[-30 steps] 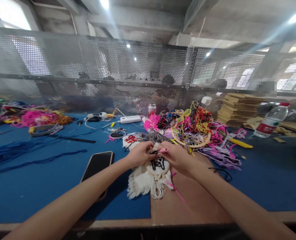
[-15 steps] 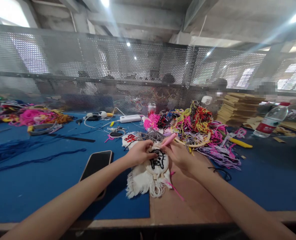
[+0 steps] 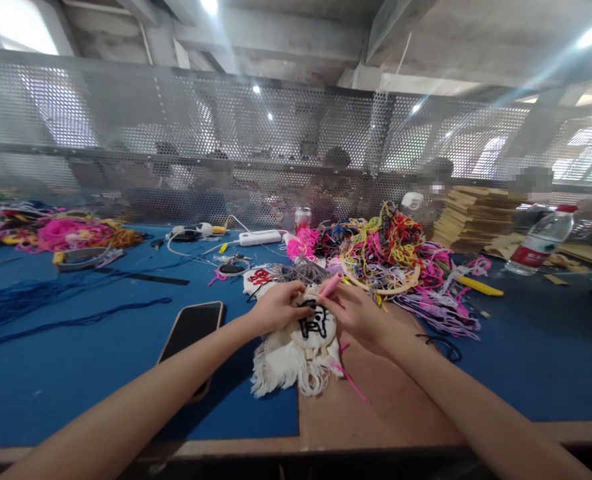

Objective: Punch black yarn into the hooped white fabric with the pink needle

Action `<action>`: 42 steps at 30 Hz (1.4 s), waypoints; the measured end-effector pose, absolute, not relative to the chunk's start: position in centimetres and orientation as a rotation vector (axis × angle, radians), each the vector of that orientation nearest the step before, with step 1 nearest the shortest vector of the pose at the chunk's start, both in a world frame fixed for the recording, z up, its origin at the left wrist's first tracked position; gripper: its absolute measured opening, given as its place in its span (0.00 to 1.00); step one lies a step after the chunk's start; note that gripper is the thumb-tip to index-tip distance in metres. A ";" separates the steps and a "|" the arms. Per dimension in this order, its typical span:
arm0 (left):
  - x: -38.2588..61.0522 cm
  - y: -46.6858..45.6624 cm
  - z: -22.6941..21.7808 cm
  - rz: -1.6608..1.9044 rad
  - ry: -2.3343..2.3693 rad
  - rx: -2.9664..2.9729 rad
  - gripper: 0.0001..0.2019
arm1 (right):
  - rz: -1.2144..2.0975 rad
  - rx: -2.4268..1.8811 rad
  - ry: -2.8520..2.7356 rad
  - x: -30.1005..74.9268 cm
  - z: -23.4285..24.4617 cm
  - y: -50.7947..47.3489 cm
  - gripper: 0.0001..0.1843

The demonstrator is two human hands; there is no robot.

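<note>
White fringed cloth is stretched in a small round embroidery hoop (image 3: 321,341), with a black yarn outline design on it. My left hand (image 3: 279,307) is closed on the hoop's upper left side, thumb lying on the cloth. In my right hand (image 3: 356,308) is a pink punch needle pen (image 3: 331,285), gripped like a pencil and tilted, its lower end at the upper part of the cloth. The tip is too small to make out. The cloth's loose fringe (image 3: 276,373) hangs toward me, and a pink yarn strand (image 3: 352,382) trails at its right.
A phone (image 3: 191,333) lies left of the hoop. Behind are a tangled yarn pile (image 3: 386,247), a white power strip (image 3: 260,238), scissors (image 3: 233,267) and a drink can (image 3: 303,219). At right stand a water bottle (image 3: 541,243) and stacked brown cardboard (image 3: 471,217). A perforated metal screen (image 3: 276,153) closes the back.
The pink punch needle pen and my right hand have shifted slightly down and left over the cloth. My left hand stays in place on the hoop.
</note>
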State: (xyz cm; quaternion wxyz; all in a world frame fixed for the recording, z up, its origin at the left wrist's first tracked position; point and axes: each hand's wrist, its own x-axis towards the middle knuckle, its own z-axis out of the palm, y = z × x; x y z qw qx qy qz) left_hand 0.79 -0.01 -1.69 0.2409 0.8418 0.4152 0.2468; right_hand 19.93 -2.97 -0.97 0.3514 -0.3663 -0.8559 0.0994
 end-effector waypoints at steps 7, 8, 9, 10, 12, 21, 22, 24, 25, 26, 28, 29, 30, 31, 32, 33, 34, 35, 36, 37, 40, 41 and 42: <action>0.9 0.0 -1.6 0.660 1.175 2.359 0.13 | 0.238 -0.904 -2.301 19.8 -1.0 -2.9 0.05; 0.9 0.0 -1.6 0.659 1.183 2.385 0.13 | 0.203 -0.921 -2.336 19.7 -1.0 -2.9 0.05; 0.9 0.0 -1.6 0.660 1.189 2.408 0.13 | 0.171 -0.939 -2.364 19.6 -1.0 -2.9 0.05; 0.9 0.0 -1.6 0.660 1.192 2.422 0.13 | 0.149 -0.951 -2.376 19.6 -1.0 -2.9 0.06; 0.9 0.0 -1.6 0.656 1.196 2.407 0.13 | 0.146 -0.956 -2.361 19.5 -1.0 -2.9 0.05; 1.0 -0.2 -1.3 0.636 1.185 2.326 0.14 | 0.255 -1.141 -2.182 19.8 -1.0 -2.9 0.11; 1.0 -0.3 -1.3 0.631 1.183 2.320 0.13 | 0.259 -1.149 -2.179 19.9 -1.0 -2.9 0.11; 1.0 -0.3 -1.2 0.629 1.186 2.314 0.13 | 0.270 -1.149 -2.178 20.0 -1.1 -2.8 0.11; 1.1 -0.3 -1.2 0.629 1.187 2.314 0.13 | 0.270 -1.146 -2.173 20.0 -1.1 -2.8 0.11; 1.1 -0.3 -1.2 0.631 1.188 2.315 0.13 | 0.272 -1.137 -2.168 20.0 -1.1 -2.8 0.11; 1.1 -0.2 -1.2 0.639 1.187 2.319 0.14 | 0.279 -1.116 -2.163 20.0 -1.1 -2.9 0.10; 1.1 -0.2 -1.2 0.640 1.190 2.323 0.14 | 0.285 -1.109 -2.162 20.0 -1.0 -3.0 0.10; 1.0 -0.2 -1.2 0.639 1.193 2.328 0.14 | 0.291 -1.103 -2.159 19.9 -1.0 -3.0 0.10; 1.0 -0.2 -1.2 0.635 1.198 2.334 0.14 | 0.296 -1.096 -2.154 19.9 -0.9 -3.1 0.10; 1.0 -0.2 -1.2 0.632 1.202 2.341 0.13 | 0.302 -1.084 -2.154 19.8 -0.9 -3.2 0.10; 1.0 -0.2 -1.2 0.631 1.202 2.349 0.13 | 0.306 -1.067 -2.152 19.8 -0.8 -3.2 0.09; 1.0 -0.2 -1.2 0.634 1.200 2.360 0.13 | 0.307 -1.041 -2.156 19.8 -0.8 -3.2 0.09; 1.0 -0.2 -1.2 0.640 1.197 2.372 0.13 | 0.301 -1.005 -2.180 19.8 -0.8 -3.2 0.10; 1.0 -0.2 -1.2 0.649 1.195 2.385 0.13 | 0.280 -0.968 -2.223 19.8 -0.9 -3.1 0.10; 1.0 -0.2 -1.2 0.661 1.197 2.397 0.13 | 0.246 -0.940 -2.279 19.8 -0.9 -3.0 0.10; 1.0 -0.3 -1.4 0.676 1.210 2.404 0.13 | 0.098 -0.984 -2.423 19.8 -1.0 -2.8 0.08; 1.0 -0.3 -1.4 0.676 1.218 2.398 0.13 | 0.058 -1.021 -2.434 19.8 -1.0 -2.7 0.08; 1.0 -0.4 -1.4 0.676 1.230 2.392 0.13 | 0.028 -1.038 -2.435 19.8 -0.9 -2.8 0.08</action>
